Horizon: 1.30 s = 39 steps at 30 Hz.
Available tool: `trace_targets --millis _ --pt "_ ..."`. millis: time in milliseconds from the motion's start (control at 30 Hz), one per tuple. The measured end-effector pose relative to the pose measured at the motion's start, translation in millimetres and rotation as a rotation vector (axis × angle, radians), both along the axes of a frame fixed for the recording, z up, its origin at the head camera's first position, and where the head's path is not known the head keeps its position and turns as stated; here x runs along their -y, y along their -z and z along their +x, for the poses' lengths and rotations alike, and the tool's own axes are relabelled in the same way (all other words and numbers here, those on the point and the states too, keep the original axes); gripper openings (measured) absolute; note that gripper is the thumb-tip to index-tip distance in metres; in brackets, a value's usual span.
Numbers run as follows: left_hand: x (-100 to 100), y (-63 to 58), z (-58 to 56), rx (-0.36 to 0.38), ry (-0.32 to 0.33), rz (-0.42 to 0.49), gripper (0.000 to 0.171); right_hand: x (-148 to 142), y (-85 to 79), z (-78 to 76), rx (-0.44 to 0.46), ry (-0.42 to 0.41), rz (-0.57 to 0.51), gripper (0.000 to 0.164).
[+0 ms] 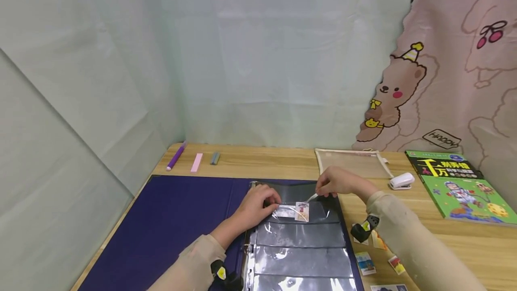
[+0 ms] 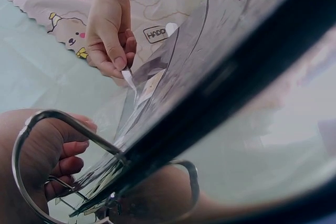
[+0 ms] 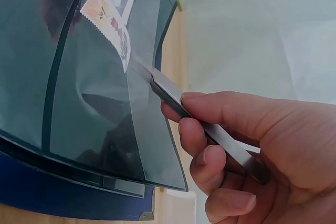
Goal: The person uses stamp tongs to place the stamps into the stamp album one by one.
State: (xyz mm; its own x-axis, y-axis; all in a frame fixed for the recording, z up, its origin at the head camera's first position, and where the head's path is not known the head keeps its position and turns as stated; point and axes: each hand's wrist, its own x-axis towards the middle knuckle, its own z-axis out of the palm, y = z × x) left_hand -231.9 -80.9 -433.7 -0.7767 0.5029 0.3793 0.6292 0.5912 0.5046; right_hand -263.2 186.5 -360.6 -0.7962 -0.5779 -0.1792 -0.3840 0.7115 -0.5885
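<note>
A stamp album (image 1: pixel 304 262) lies open, its black page divided into clear strip pockets. A stamp (image 1: pixel 301 211) with perforated edges stands at the top pocket, beside a pale strip (image 1: pixel 286 211) under clear film. My right hand (image 1: pixel 337 181) grips metal tweezers (image 3: pixel 173 95) between thumb and fingers, and their tips meet the edge of the stamp (image 3: pixel 110 24). Left of the stamp, my left hand (image 1: pixel 258 205) pinches the clear pocket film, its fingertips partly hidden. In the left wrist view, a metal binder ring (image 2: pixel 21 156) passes in front of that hand (image 2: pixel 42 156).
Several loose stamps (image 1: pixel 365 263) lie right of the album, under the right forearm. A white stapler (image 1: pixel 401 180), a green book (image 1: pixel 460 187) and a mesh pouch (image 1: pixel 351 163) sit farther back. A purple pen (image 1: pixel 176 156), pink strip (image 1: pixel 196 162) and grey-green block (image 1: pixel 215 158) line the back left.
</note>
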Motion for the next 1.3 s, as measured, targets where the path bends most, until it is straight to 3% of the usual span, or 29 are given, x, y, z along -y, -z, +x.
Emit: trace_targets --millis 167,567,867,1100,1300 --pt "0 -1.0 1.1 0.007 -0.001 0.002 0.009 -4 -3.3 0.0 -0.007 0.026 0.019 0.009" --pt "0 -0.5 0.1 -0.01 -0.009 -0.001 0.009 -23 -16.4 8.3 -0.039 0.044 -0.061 0.015" --pt "0 0.0 1.3 -0.011 -0.013 0.002 0.009 -46 -27.2 25.4 -0.139 0.088 -0.109 0.015" --pt "-1 0.7 1.6 -0.011 -0.016 0.004 0.009 -68 -28.4 40.5 -0.119 0.102 -0.229 0.012" --pt "0 1.2 0.7 -0.026 -0.02 -0.005 0.009 -81 -31.3 57.4 -0.122 0.174 -0.207 0.017"
